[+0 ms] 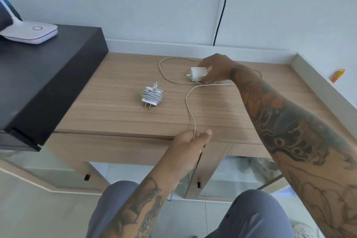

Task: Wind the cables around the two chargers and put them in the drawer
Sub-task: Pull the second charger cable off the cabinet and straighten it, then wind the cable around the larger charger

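My right hand grips the loose charger on the desk, right of the wound charger. My left hand, at the desk's near edge, has its fingers curled round the cable.

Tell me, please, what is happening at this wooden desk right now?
A person is tidying two white chargers. One charger already lies on the wooden desk with its cable wound round it. The right hand grips the second charger near the back of the desk, while the left hand holds its loose cable at the front edge. That cable is not yet wound, and neither charger is in a drawer.
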